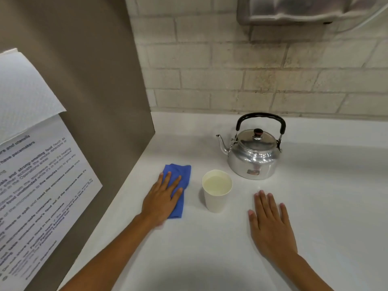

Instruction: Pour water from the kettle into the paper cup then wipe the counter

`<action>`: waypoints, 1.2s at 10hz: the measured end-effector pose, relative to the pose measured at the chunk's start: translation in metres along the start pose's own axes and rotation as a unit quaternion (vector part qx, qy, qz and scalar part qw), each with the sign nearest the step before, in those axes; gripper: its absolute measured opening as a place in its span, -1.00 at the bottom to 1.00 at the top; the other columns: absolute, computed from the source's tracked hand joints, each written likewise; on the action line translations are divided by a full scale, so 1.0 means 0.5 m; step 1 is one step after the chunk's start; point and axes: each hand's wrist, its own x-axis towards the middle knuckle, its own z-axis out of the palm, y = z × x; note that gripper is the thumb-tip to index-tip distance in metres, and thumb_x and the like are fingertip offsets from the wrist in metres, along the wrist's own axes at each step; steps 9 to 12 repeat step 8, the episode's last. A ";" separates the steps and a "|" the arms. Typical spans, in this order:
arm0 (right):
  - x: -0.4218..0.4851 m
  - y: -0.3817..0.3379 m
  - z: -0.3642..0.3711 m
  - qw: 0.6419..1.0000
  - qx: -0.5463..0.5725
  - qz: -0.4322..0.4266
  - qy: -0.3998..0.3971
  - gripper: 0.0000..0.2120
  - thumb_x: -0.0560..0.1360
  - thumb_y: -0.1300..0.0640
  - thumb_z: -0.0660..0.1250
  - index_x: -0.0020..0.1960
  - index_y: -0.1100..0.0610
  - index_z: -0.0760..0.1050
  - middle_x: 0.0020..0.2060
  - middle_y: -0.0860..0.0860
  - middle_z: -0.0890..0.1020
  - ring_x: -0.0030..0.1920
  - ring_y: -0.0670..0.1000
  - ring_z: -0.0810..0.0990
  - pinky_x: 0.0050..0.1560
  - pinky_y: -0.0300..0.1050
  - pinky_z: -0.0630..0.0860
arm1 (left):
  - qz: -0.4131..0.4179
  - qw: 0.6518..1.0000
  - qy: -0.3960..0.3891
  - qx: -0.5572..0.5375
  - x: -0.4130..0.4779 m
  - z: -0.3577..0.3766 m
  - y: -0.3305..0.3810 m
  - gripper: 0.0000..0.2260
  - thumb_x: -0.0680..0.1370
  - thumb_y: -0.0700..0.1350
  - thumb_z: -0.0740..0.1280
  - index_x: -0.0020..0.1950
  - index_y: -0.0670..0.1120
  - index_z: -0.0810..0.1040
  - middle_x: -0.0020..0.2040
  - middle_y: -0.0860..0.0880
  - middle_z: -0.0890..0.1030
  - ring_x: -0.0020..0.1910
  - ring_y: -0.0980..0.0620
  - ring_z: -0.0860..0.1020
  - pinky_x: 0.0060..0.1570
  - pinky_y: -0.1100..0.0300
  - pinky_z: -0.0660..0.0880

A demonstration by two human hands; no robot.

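So the left hand (pixel 162 195) is laid flat, fingers spread, on top of the blue cloth (pixel 178 185), which is pressed down onto the counter (pixel 315 206) rather than pinched or bunched up. That's pretty much how a rag gets held for wiping, palm weight on it so it drags along instead of slipping out. The cloth is folded, with its far end left sticking out past the fingertips.

The right hand (pixel 270 225) is opened flat too, nothing held, palm down on the bare counter just right of the cup, probably parked there for balance and kept clear of the wipe path.

Between the two hands the paper cup (pixel 216 191) is stood upright, and liquid can be seen inside near the top, so the pouring part looks finished. It's set just beside the cloth, so care would be needed not to clip it when the cloth gets swept across.

Behind the cup, the kettle (pixel 255 152) is set down upright with its lid on, handle up, spout pointed left. No puddle can really be made out on the white surface; maybe a tiny drop near the right fingertips, hard to tell. Wiping is judged to be the step in hand.
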 end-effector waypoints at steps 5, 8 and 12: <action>0.002 -0.012 -0.011 0.999 0.040 0.003 0.002 -0.47 0.58 -0.09 -0.21 0.42 0.02 -0.40 0.43 -0.15 -0.30 0.44 -0.06 -0.38 0.47 -0.01 -0.32 | 0.039 0.988 -0.064 0.132 0.281 0.024 0.101 -0.50 0.62 0.08 -0.09 0.51 -0.01 -0.18 0.55 -0.15 -0.12 0.50 -0.24 -0.16 0.48 -0.09 -0.03; 0.005 -0.010 -0.016 0.999 0.042 0.008 -0.003 -0.48 0.59 -0.08 -0.21 0.43 0.05 -0.35 0.49 -0.11 -0.22 0.45 -0.08 -0.34 0.48 -0.01 -0.31 | 0.034 0.998 -0.045 0.003 0.276 -0.021 0.099 -0.43 0.57 0.23 -0.09 0.50 0.05 -0.21 0.54 -0.13 -0.17 0.51 -0.13 -0.17 0.45 -0.11 -0.15; 0.005 -0.010 -0.016 0.999 0.042 0.008 -0.003 -0.48 0.59 -0.08 -0.21 0.43 0.05 -0.35 0.49 -0.11 -0.22 0.45 -0.08 -0.34 0.48 -0.01 -0.31 | 0.034 0.998 -0.045 0.003 0.276 -0.021 0.099 -0.43 0.57 0.23 -0.09 0.50 0.05 -0.21 0.54 -0.13 -0.17 0.51 -0.13 -0.17 0.45 -0.11 -0.15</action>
